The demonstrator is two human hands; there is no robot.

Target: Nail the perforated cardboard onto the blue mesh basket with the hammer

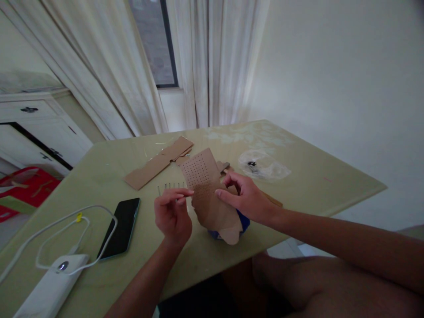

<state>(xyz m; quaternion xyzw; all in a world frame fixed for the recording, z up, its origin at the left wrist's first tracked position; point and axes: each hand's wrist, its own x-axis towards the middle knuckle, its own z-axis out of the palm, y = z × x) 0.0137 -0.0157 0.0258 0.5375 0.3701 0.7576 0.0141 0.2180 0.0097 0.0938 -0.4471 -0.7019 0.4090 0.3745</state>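
My right hand (247,196) grips a brown cardboard piece (207,190) punched with a grid of small holes, holding it tilted above the table. My left hand (172,212) is at the cardboard's left edge, its thumb and fingers pinched together on something thin that I cannot make out. A row of small nails (170,187) lies on the table just behind my left hand. Under the cardboard a blue object (245,220) peeks out.
A long cardboard strip (159,162) lies further back on the pale green table (314,181). A clear plastic bag (265,165) with small dark bits sits at the right. A black phone (121,227), a white power bank (49,287) and its cable (71,221) lie at left.
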